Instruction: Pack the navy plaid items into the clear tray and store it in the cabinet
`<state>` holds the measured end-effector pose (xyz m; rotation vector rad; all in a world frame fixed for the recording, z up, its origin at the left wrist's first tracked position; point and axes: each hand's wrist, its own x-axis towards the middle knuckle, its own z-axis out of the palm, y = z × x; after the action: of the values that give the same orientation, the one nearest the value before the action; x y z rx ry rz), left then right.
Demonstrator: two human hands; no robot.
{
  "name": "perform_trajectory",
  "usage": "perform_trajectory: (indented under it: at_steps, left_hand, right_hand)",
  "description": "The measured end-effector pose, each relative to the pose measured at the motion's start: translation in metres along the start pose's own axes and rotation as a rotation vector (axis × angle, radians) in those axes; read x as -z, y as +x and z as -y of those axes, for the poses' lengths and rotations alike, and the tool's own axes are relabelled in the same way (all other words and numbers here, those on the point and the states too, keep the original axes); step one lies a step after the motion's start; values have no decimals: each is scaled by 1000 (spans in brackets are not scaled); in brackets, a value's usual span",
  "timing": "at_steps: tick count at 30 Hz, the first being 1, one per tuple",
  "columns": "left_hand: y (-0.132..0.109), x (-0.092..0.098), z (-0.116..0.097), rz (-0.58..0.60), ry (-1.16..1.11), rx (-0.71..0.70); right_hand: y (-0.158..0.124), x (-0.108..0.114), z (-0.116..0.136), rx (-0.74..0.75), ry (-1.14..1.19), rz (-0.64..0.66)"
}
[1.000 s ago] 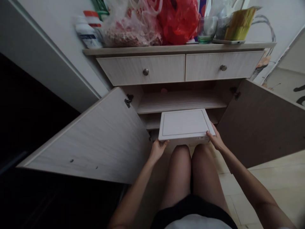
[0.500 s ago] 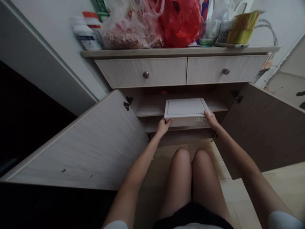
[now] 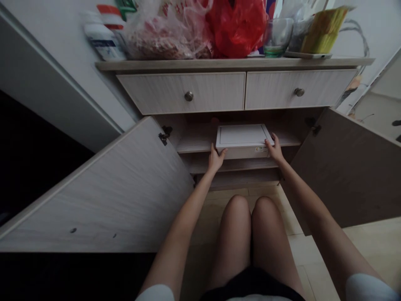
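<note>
A flat white box (image 3: 242, 136) with a small label on its front sits partly inside the open cabinet, at the level of the upper shelf (image 3: 196, 142). My left hand (image 3: 216, 158) grips its front left corner, thumb against the front face. At the right end, my right hand (image 3: 274, 149) holds the box with the thumb near the front edge and fingers along the side. The back of the box reaches into the shaded compartment.
Both cabinet doors, left (image 3: 109, 188) and right (image 3: 351, 167), stand wide open beside my arms. Lower shelves (image 3: 241, 164) lie under the box. Above the two drawers (image 3: 188, 85), the top (image 3: 219, 63) bears plastic bags, bottles and a glass (image 3: 277, 37). My knees are below.
The white box has moved a little farther back into the cabinet with both hands on it. The fingers of my right hand now show along its side. The view has shifted slightly.
</note>
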<state>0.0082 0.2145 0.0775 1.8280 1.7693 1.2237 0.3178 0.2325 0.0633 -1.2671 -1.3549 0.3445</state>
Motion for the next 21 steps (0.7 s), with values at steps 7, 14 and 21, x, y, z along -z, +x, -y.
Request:
perform_trajectory:
  at_steps: [7, 14, 21]
  left_hand:
    - [-13, -12, -5, -110, 282, -578]
    - [-21, -21, -5, -95, 408, -605]
    - [-5, -20, -24, 72, 410, -486]
  right_hand:
    - [-15, -7, 21, 385, -386, -185]
    - [-35, -24, 25, 534, -765, -4]
    - [-11, -28, 45, 412, -835, 15]
